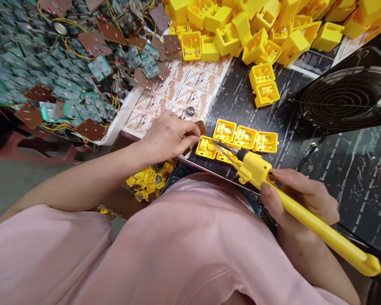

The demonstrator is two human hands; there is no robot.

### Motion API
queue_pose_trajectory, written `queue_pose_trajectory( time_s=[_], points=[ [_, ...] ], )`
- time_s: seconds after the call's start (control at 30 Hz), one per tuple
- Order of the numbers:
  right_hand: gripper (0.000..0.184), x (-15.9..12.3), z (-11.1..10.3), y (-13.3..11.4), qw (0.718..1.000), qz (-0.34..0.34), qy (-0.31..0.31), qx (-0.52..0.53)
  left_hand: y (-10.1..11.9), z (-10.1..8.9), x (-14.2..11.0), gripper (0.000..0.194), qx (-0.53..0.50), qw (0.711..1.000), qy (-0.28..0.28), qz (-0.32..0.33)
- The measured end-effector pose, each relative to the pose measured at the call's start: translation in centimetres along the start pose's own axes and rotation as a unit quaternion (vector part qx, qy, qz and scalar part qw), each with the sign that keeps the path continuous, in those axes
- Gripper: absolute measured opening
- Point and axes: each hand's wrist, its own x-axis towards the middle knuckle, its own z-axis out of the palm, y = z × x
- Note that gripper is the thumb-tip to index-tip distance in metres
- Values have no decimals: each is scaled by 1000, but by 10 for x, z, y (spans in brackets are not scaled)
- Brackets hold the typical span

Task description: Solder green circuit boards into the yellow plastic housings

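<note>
My right hand [301,199] is wrapped round the yellow handle of a soldering iron [317,224]. The iron's metal tip reaches over a small yellow plastic housing [206,147] at the front of the bench. At that housing's left edge, my left hand [169,134] has thumb and forefinger pinched together; what they hold is too small to make out. A brown circuit board [201,126] lies partly hidden behind those fingers. Just beyond my left hand is a small round speaker [190,111] with thin wires. Several more open housings [246,137] sit in rows beside the first.
Many circuit boards with wires [76,80] are heaped at the left. Yellow housings [228,34] pile up at the back, with two more [266,93] in front. A black fan [346,97] stands at the right. Below the bench edge lie more yellow parts [149,182].
</note>
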Motion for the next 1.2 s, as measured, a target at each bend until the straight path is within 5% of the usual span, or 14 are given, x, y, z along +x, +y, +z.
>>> queue_pose_trajectory(
  time_s=[0.23, 0.4, 0.6, 0.73, 0.87, 1.2],
  points=[
    [25, 4, 7, -5, 1000, 18, -8, 19, -1, 6, -16, 44, 128, 984, 39, 122],
    [25, 12, 8, -4, 999, -22, -3, 33, -1, 7, -10, 31, 53, 998, 21, 37],
    [25, 15, 8, -5, 998, -24, -17, 49, -2, 8, -6, 37, 30, 997, 14, 70],
    [28, 14, 6, -13, 998, 7, -48, 46, 2, 6, -4, 31, 0, 999, 8, 35],
    [27, 12, 7, -18, 998, 25, -52, 30, 10, 2, 5, 29, 38, 999, -21, 6],
    [23, 13, 18, -8, 997, -68, -38, -3, 29, -14, 21, 32, 168, 978, -125, -9]
  ],
)
